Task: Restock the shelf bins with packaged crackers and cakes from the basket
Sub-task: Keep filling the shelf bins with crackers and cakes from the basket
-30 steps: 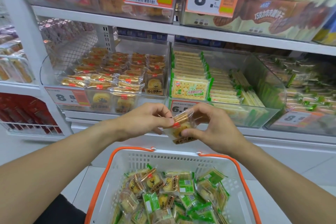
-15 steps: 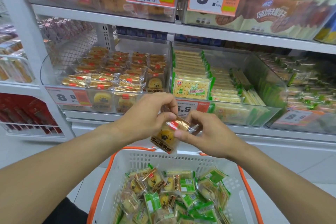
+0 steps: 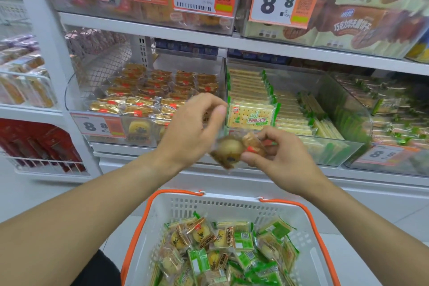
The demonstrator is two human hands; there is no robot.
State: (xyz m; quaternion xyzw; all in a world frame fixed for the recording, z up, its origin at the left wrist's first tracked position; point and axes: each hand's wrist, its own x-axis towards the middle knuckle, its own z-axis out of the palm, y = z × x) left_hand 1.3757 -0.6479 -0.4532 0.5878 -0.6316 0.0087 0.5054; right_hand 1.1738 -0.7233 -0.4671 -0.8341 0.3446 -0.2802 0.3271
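Cake packet (image 3: 228, 150), clear wrapper with a round yellow cake and a red mark, sits in front of the shelf's front edge, above the basket and below the bins; it is motion-blurred. Your right hand (image 3: 282, 158) grasps it, thumb and fingers pinched on the wrapper's right end. Your left hand (image 3: 192, 127) is just beside the packet on its left, fingers loosely bent with thumb near forefinger; whether it touches the wrapper you cannot tell from this view, and nothing is seen in its grip. Behind your left hand, the left bin (image 3: 76, 90) on the middle shelf holds rows of matching gold-wrapped cakes and carries an 8.8 price tag (image 3: 98, 126) on its front wall. To its right, touching wall to wall, the cracker bin (image 3: 348, 109) holds upright rows of green-edged cracker packs, one pack (image 3: 251, 116) facing forward at the bin's front left corner. Below, the white basket (image 3: 232, 204) with an orange rim holds a mixed heap of cake packets and green cracker packs (image 3: 242, 238).
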